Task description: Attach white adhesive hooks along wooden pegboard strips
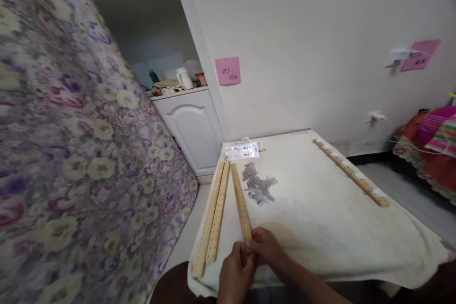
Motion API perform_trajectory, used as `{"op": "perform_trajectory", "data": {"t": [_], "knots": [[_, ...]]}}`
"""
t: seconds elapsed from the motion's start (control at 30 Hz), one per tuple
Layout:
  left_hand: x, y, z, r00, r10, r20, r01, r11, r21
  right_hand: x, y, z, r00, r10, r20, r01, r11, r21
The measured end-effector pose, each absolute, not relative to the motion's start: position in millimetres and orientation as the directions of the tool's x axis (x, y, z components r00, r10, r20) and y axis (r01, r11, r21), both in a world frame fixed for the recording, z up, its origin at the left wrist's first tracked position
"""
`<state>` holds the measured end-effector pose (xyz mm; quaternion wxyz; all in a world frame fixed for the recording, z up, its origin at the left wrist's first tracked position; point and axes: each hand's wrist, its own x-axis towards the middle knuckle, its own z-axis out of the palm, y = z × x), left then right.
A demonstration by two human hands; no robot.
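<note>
A narrow wooden strip with holes along it (pixel 241 202) lies on the cloth-covered table, its near end between my two hands. My left hand (pixel 235 270) is closed around that near end, with the fingertips partly hidden. From the right, my right hand (pixel 268 248) pinches the same end, its thumb and fingers close to those of the left. Whether a small part sits between the fingertips I cannot tell. Left of them lie two similar strips, an outer one (pixel 210 218) and an inner one (pixel 218 216), side by side. Several small grey packets (pixel 258 185) lie in a loose pile to the right.
Clear plastic packaging (pixel 242 151) lies at the table's back left. A wooden strip with several round white pieces (pixel 347 169) runs along the right side of the cream tablecloth (pixel 302 218). A floral curtain (pixel 107 175) hangs at left; a white wall (pixel 302 57) stands behind.
</note>
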<state>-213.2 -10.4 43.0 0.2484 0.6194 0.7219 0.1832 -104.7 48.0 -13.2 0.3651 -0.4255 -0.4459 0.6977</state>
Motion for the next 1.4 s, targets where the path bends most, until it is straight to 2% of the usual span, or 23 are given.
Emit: {"op": "perform_trajectory", "data": {"t": [0.1, 0.23, 0.4, 0.6, 0.83, 0.9, 1.0, 1.17, 1.3, 1.4], "knots": [[-222, -14, 40, -0.022, 0.996, -0.082, 0.707, 0.074, 0.703, -103, 46, -10, -0.361, 0.881, -0.307, -0.184, -0.39, -0.902], [-230, -16, 33, -0.018, 0.999, -0.046, 0.582, 0.048, 0.812, -95, 40, -5, -0.423, 0.848, -0.319, -0.22, -0.438, -0.872], [-233, -14, 27, -0.089, 0.993, -0.073, 0.514, 0.108, 0.851, -65, 25, 2, -0.518, 0.81, -0.273, -0.167, -0.409, -0.897], [-237, -13, 31, -0.133, 0.99, -0.047, 0.475, 0.105, 0.874, 29, 9, 7, -0.523, 0.836, -0.164, -0.098, -0.25, -0.963], [-236, -9, 14, -0.31, 0.95, 0.022, 0.446, 0.125, 0.886, 146, -1, 9, -0.499, 0.82, -0.282, 0.143, -0.243, -0.959], [-238, -6, 7, -0.352, 0.934, 0.06, 0.478, 0.124, 0.87, 163, 1, 9, -0.469, 0.832, -0.298, 0.181, -0.24, -0.954], [-245, 1, 0, -0.291, 0.941, 0.172, 0.613, 0.045, 0.789, 178, 11, 6, -0.308, 0.907, -0.286, 0.273, -0.204, -0.94], [-253, 16, -14, -0.147, 0.896, 0.419, 0.825, -0.123, 0.551, 187, 31, -12, -0.039, 0.994, -0.1, 0.424, -0.074, -0.903], [-246, 32, -22, -0.153, 0.871, 0.466, 0.903, -0.068, 0.424, 180, 36, -26, 0.128, 0.992, 0.007, 0.536, -0.063, -0.842], [-239, 41, -22, -0.152, 0.866, 0.477, 0.923, -0.048, 0.382, 173, 36, -26, 0.149, 0.981, 0.121, 0.607, 0.006, -0.795]]}}
